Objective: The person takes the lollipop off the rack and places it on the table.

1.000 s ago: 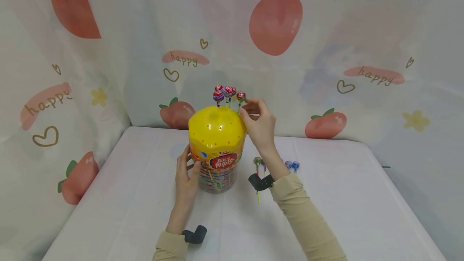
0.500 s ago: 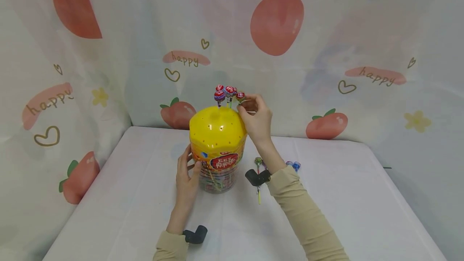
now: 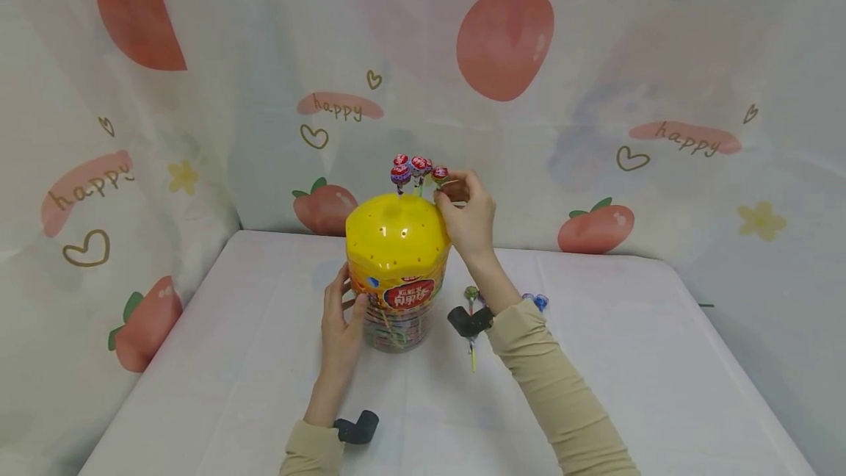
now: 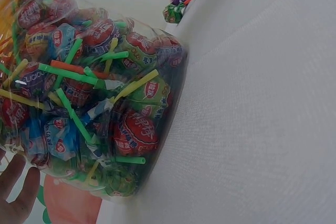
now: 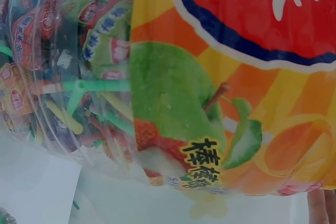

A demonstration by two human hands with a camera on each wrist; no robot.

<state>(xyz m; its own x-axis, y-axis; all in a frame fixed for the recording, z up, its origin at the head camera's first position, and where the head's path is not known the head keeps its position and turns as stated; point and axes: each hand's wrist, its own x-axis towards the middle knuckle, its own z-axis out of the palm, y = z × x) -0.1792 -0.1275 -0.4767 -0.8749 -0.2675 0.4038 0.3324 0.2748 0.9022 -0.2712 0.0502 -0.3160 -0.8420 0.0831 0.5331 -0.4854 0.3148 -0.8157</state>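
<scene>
A clear candy jar [image 3: 396, 325] packed with wrapped lollipops stands on the white table. Its domed yellow lid [image 3: 396, 233] is dotted with small holes. My left hand [image 3: 340, 329] holds the jar's left side, thumb toward the front and fingers behind. At the lid's right rear edge my right hand [image 3: 469, 219] pinches a green-and-red lollipop [image 3: 440, 173] just under its head; the fingers hide its stick. Several purple and red lollipops [image 3: 399, 175] stand upright in the top of the lid. In the right wrist view, the jar's orange fruit label [image 5: 236, 103] fills most of the frame.
Loose lollipops lie on the table right of the jar: a green one [image 3: 471, 292], and blue ones [image 3: 540, 303] partly behind the right sleeve. A printed curtain [image 3: 423, 35] hangs behind the table [image 3: 264, 358].
My right hand has shifted slightly left and closer around the lollipop at the lid's edge, its fingers now just under the candy head. The left hand and jar stay in place.
</scene>
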